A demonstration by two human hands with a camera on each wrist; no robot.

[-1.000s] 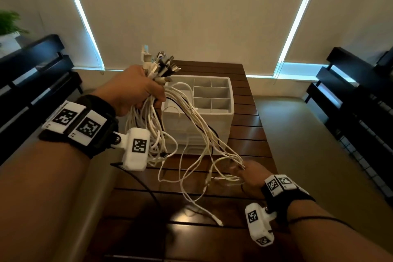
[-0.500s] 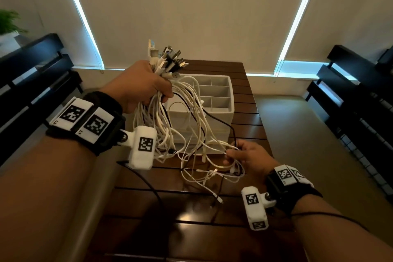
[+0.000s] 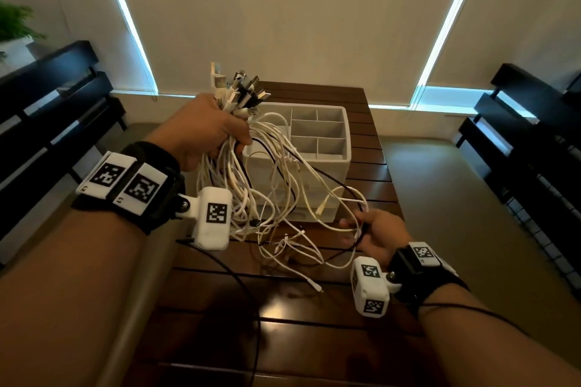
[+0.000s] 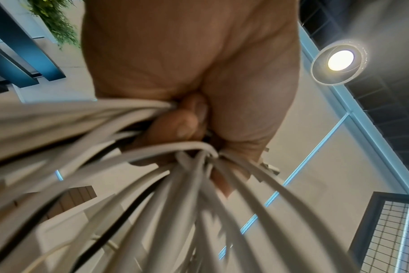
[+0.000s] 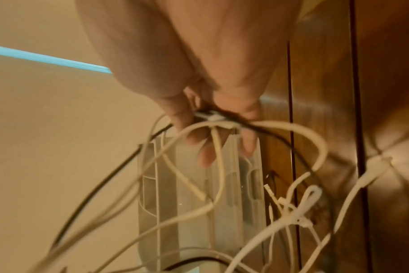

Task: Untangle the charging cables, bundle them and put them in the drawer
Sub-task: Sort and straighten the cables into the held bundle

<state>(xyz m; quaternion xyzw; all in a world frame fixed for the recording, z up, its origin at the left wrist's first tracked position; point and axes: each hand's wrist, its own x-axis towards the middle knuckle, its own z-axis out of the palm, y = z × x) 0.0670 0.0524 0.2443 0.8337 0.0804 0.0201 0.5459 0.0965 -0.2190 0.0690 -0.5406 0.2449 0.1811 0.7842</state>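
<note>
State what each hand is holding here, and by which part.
The left hand grips the cable bundle just below its gathered plugs. The right hand pinches a few loose strands, white and black, mid-length.

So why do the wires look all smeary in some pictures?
Left wrist view: the white charging cables sit very close to the camera and blur; a round ceiling lamp glares. Right wrist view: motion smear throughout. Head view: sharper, dim, with a bright reflection on the dark wooden table.

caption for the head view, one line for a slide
Left hand grips gathered charging cables while right hand pinches loose strands before white organizer.
</note>
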